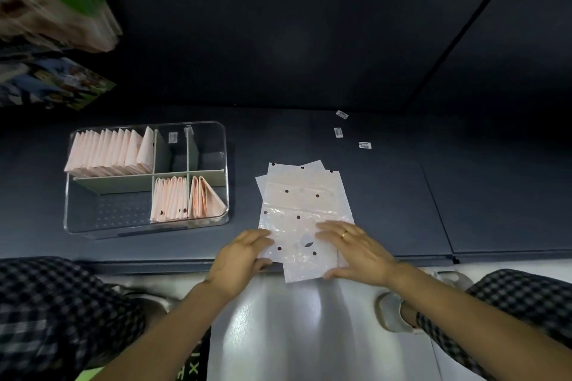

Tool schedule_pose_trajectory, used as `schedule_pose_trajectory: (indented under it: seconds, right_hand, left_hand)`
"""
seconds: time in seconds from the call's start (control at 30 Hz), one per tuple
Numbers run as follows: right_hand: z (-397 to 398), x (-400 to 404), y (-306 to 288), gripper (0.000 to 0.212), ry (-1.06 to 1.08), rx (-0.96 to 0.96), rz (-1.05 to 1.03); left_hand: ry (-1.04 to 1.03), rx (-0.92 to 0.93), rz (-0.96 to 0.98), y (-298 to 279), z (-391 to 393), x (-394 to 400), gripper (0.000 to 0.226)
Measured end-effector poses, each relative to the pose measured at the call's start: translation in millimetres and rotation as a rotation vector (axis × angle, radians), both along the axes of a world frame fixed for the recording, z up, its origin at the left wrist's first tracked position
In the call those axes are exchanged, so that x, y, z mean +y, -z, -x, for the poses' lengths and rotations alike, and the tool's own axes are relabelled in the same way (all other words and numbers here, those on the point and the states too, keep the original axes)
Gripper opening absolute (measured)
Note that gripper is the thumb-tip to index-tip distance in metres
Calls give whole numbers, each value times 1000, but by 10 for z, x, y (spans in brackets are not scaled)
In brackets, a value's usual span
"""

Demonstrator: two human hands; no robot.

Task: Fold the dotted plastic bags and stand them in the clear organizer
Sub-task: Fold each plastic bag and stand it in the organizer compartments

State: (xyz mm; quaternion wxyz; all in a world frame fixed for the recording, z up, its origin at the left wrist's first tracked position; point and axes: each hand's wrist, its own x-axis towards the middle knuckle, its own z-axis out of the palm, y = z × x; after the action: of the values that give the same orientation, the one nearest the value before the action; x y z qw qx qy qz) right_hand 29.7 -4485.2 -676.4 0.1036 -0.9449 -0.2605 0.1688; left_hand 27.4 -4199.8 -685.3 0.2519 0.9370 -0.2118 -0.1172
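Dotted plastic bags (305,195): loose flat stack on the dark mat (387,195), near edge overhanging. Left hand (240,260) and right hand (356,249): fingers straight, pressing the stack's near end flat, one on each side. Clear organizer (224,164): just left of the stack, folded bags (108,151) upright in its far-left compartment and two near-right ones.

The scene was dim overall, the dark wall behind almost featureless. Light fell from above, leaving bright glare streaks on the glossy floor (309,318) below the table (402,195) edge. The plastic bags (305,210) caught a soft sheen. Wide-angle distortion bent the edges, and the stacked items (55,9) at upper left were smeared with blur. Both hands looked reasonably sharp.
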Motion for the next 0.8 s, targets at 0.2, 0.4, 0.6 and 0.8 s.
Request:
schedule_pose_trajectory:
  seconds: [0.2,0.4,0.6,0.8]
  right_hand:
    - [125,24,70,38,70,-47,-181]
    - [-48,52,-185,20,324,268,-303]
    - [-357,27,-572,26,512,595,-536]
    - [-525,134,-377,31,837,406,-627]
  left_hand:
    - [16,-111,8,-51,16,-31,12]
    - [59,71,-17,-150,-43,-29,9]
    - [-110,376,388,-585,-219,-110,26]
    - [-239,-193,312,-672,-232,-231,26]
